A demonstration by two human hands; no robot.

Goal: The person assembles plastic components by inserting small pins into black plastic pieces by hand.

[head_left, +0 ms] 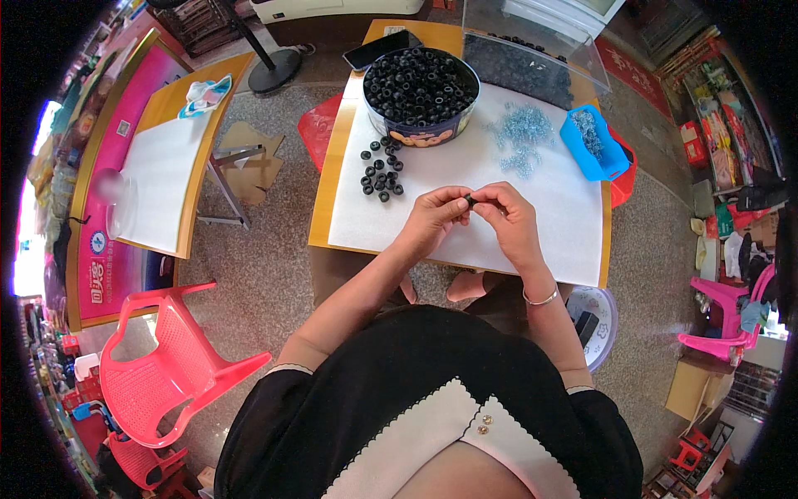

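Note:
My left hand (439,214) and my right hand (509,218) meet over the near part of the white-covered table. Thumbs and fingers of both are closed on one small black ring-shaped piece (470,200), which is partly hidden by the fingertips. Left of my hands lie several loose black ring-shaped pieces (381,176). Behind them stands a round tub (426,135) heaped with the same kind of piece. A loose pile of small clear bluish pieces (522,133) lies beyond my right hand. More of these fill a blue plastic basket (613,165) at the table's right edge.
A clear plastic box (540,51) with black pieces stands at the far right of the table (321,224). A phone (384,50) lies behind the tub. Red stools flank the table. A pink chair (170,366) and a second table (158,166) are to the left.

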